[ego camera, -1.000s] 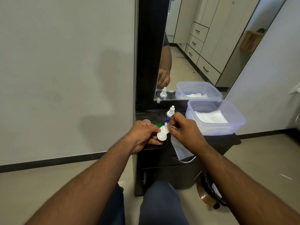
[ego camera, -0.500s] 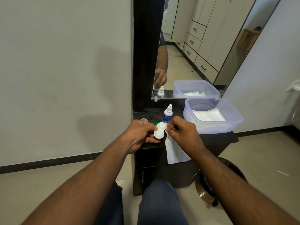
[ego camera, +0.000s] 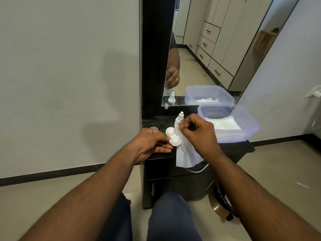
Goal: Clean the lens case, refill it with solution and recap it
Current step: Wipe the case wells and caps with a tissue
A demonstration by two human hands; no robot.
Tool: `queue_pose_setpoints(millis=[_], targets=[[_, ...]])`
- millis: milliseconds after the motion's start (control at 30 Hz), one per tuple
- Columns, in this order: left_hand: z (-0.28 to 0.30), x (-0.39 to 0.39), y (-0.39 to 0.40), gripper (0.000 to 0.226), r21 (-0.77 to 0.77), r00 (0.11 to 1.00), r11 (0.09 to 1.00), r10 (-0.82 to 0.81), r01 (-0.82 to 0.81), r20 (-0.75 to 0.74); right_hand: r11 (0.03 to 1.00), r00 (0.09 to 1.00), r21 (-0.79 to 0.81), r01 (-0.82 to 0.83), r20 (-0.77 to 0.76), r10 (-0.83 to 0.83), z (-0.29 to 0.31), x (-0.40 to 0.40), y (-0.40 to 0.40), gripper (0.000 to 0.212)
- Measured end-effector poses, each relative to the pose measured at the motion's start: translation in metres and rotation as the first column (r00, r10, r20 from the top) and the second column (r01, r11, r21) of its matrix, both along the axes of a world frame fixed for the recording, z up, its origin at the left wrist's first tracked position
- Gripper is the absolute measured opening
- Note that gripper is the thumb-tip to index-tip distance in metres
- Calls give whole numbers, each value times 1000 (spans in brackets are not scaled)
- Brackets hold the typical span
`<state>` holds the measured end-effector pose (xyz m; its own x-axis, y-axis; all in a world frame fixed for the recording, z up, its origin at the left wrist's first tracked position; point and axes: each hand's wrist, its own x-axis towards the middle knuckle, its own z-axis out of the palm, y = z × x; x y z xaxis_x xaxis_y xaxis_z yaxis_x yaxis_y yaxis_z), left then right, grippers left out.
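My left hand (ego camera: 152,142) pinches the white two-well lens case (ego camera: 172,136) by its left edge, both wells uncapped and facing up. My right hand (ego camera: 198,132) holds a white tissue (ego camera: 186,153) that hangs down just right of the case, its fingers curled round the upper end. The white solution bottle (ego camera: 179,119) stands capped on the black cabinet top (ego camera: 243,146) behind the tissue. A green cap (ego camera: 163,131) peeks out behind my left hand, and a clear cap (ego camera: 154,128) lies further left on the top.
A clear plastic box (ego camera: 243,119) with white tissues stands at the right of the cabinet top. A mirror (ego camera: 208,58) rises behind it. Below are the cabinet's drawer handle (ego camera: 198,169), my knees and a round brown object (ego camera: 220,204) on the floor.
My right hand has lifted the tissue off the case and drawn slightly right; both wells now show. My left hand still holds the case.
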<state>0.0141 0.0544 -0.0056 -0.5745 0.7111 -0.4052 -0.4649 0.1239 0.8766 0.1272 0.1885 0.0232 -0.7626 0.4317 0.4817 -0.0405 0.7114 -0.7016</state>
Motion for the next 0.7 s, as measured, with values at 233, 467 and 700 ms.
queue_pose_setpoints(millis=[233, 467, 700], targets=[[-3, 3, 2, 19, 21, 998, 998, 52, -51, -18, 992, 986, 64, -104, 140, 95, 2, -2, -3, 18], [-6, 4, 0, 9, 40, 996, 997, 75, -73, -53, 989, 970, -129, 66, 241, -33, -19, -7, -4, 6], [-5, 4, 1, 8, 15, 995, 999, 32, -31, -96, 930, 972, -323, 172, 206, -109, -15, -8, -3, 4]])
